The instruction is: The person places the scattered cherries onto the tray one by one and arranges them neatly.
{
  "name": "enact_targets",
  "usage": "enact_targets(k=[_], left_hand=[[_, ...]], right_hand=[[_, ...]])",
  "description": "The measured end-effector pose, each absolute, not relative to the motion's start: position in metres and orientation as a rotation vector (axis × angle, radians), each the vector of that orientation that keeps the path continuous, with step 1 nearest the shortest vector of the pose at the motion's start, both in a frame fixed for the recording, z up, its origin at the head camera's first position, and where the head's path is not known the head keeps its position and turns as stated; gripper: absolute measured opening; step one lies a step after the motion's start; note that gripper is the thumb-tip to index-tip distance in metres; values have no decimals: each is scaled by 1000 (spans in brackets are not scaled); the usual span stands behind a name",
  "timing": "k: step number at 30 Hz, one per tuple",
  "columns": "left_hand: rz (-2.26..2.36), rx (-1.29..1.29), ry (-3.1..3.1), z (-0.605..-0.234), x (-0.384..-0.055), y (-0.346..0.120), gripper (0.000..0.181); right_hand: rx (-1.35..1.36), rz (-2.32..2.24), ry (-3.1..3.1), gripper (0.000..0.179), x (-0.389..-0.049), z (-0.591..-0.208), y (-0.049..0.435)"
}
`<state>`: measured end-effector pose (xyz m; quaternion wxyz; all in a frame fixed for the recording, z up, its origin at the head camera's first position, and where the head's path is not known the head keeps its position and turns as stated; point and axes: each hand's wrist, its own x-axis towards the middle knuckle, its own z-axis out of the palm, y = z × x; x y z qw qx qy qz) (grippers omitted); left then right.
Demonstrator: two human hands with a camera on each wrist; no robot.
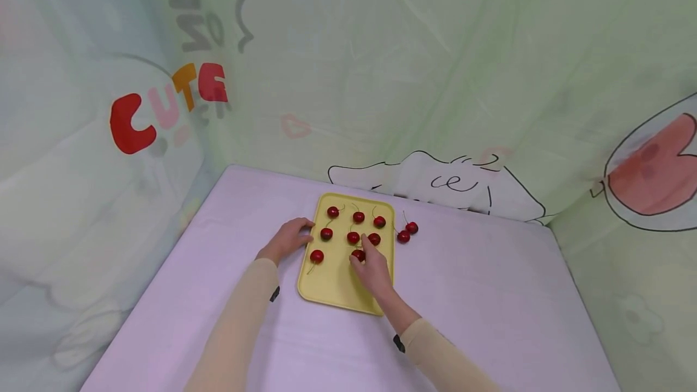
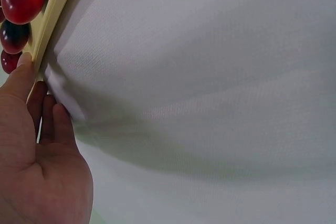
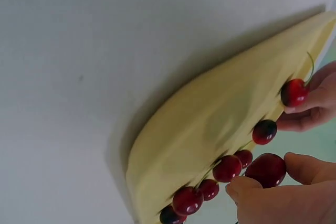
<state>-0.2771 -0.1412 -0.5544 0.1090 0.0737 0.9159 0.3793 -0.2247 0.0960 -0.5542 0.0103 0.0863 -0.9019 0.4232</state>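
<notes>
Several red cherries lie in loose rows on a yellow rectangular tray. At the tray's left edge is my left hand; in the left wrist view its thumb lies on the rim and the other fingers are against the outer side. My right hand reaches over the right half of the tray. Between its thumb and a finger it pinches a dark red cherry, held close over the tray below the middle column.
Two more cherries with stems lie on the pale lilac tablecloth just right of the tray. Behind the table hang printed fabric walls, with another on each side.
</notes>
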Motion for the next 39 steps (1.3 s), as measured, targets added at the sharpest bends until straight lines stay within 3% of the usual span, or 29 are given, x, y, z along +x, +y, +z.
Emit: enact_targets(k=[15, 39], left_hand=[[1101, 232, 2708, -560, -279, -143, 39], [1107, 230, 2698, -557, -279, -141, 38]], right_hand=[[385, 1246, -2928, 58, -218, -569, 78], [392, 1179, -2979, 59, -216, -555, 81]])
